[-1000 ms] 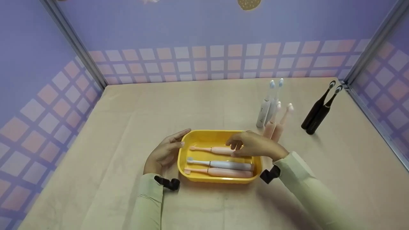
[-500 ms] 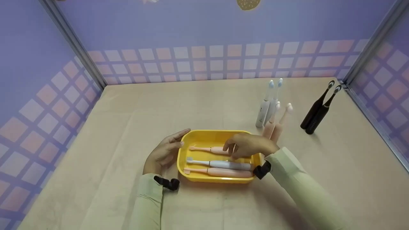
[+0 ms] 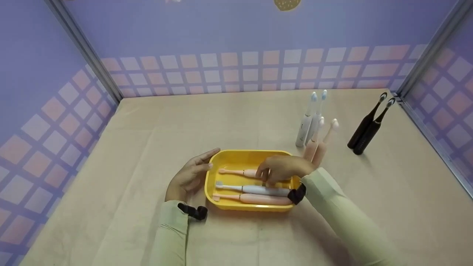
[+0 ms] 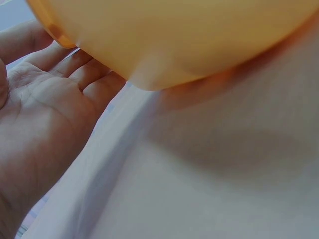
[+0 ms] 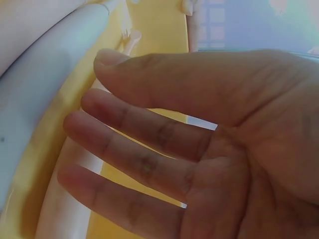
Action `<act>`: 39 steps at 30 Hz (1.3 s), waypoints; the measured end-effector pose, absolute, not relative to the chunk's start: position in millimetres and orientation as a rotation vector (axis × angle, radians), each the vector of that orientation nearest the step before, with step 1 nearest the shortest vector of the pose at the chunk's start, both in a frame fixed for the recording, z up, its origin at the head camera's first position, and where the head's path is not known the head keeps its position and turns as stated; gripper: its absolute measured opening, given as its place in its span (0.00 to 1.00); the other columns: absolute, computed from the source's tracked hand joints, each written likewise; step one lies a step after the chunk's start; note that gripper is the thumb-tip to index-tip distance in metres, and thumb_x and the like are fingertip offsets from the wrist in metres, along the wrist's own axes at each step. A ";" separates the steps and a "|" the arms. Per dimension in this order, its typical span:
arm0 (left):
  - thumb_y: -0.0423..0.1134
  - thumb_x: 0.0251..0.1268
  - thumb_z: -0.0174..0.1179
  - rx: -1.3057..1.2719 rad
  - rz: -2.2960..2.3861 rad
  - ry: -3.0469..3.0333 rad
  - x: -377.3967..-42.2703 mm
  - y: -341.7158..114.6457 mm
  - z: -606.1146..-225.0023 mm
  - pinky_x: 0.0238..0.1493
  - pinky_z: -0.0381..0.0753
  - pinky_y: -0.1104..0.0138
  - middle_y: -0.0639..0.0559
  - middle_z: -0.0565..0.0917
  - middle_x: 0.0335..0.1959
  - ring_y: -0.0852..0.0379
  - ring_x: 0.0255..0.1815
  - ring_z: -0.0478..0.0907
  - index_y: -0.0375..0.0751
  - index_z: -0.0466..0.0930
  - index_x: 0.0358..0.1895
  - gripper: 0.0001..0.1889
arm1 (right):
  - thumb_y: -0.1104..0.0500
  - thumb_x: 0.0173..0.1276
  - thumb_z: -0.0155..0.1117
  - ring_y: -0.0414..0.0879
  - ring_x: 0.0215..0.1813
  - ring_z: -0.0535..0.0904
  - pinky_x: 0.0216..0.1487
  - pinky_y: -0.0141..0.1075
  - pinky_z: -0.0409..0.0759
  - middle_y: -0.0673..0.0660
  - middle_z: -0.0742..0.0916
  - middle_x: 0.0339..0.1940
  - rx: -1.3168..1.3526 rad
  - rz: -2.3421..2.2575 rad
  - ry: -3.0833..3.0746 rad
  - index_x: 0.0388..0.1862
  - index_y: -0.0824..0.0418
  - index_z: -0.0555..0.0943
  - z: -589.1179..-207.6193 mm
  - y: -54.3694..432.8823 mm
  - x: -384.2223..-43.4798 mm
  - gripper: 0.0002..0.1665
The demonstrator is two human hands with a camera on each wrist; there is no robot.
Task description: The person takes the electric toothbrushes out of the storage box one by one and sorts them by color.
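Observation:
In the head view, a yellow tray [image 3: 240, 159] holds three electric toothbrushes lying side by side: a pink toothbrush [image 3: 251, 173] at the far side, a white toothbrush [image 3: 255, 190] in the middle and another pink toothbrush [image 3: 264, 199] nearest me. My left hand [image 3: 190, 175] rests against the tray's left end, thumb at the rim; the left wrist view has its extended fingers along the outer wall [image 4: 189, 40]. Over the far pink toothbrush reaches my right hand [image 3: 286, 170], hiding part of its handle. In the right wrist view the fingers spread across that handle [image 5: 55, 219], thumb apart.
Two white toothbrushes [image 3: 303, 130] stand upright beyond the tray's right end, with two pink toothbrushes [image 3: 320, 152] just in front. Farther right stand two black toothbrushes [image 3: 367, 137]. Patterned panels [image 3: 251, 70] border the cloth-covered table [image 3: 177, 122].
My right hand has shifted a little to the left over the far pink toothbrush, its wrist drawing in over the tray's right end. My left hand and the toothbrushes have stayed in place.

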State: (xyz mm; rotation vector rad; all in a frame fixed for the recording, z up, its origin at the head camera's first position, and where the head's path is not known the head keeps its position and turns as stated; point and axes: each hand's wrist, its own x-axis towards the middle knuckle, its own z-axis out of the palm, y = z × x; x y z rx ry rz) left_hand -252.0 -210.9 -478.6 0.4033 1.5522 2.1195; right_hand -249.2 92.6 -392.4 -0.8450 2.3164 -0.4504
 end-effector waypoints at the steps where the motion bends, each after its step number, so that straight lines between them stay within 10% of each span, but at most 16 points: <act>1: 0.24 0.70 0.42 0.407 2.119 1.548 -251.9 -211.1 -478.6 0.65 0.73 0.62 0.44 0.68 0.69 0.50 0.65 0.71 0.33 0.51 0.75 0.30 | 0.62 0.61 0.67 0.44 0.46 0.79 0.50 0.38 0.80 0.52 0.87 0.45 -0.836 -0.443 2.312 0.55 0.57 0.82 -393.0 92.2 -249.5 0.21; 24: 0.25 0.71 0.44 0.414 2.103 1.570 -250.4 -212.5 -478.3 0.65 0.73 0.61 0.47 0.70 0.66 0.51 0.64 0.72 0.35 0.50 0.76 0.31 | 0.65 0.61 0.66 0.41 0.29 0.72 0.27 0.30 0.71 0.49 0.84 0.40 -0.699 -0.434 2.249 0.50 0.54 0.84 -398.2 82.4 -247.7 0.18; 39: 0.24 0.70 0.44 0.429 2.119 1.550 -251.6 -211.5 -478.9 0.67 0.71 0.61 0.48 0.70 0.68 0.52 0.66 0.71 0.33 0.50 0.75 0.31 | 0.65 0.60 0.67 0.43 0.36 0.76 0.38 0.33 0.77 0.50 0.85 0.41 -0.650 -0.427 2.248 0.49 0.55 0.84 -402.2 80.2 -246.9 0.17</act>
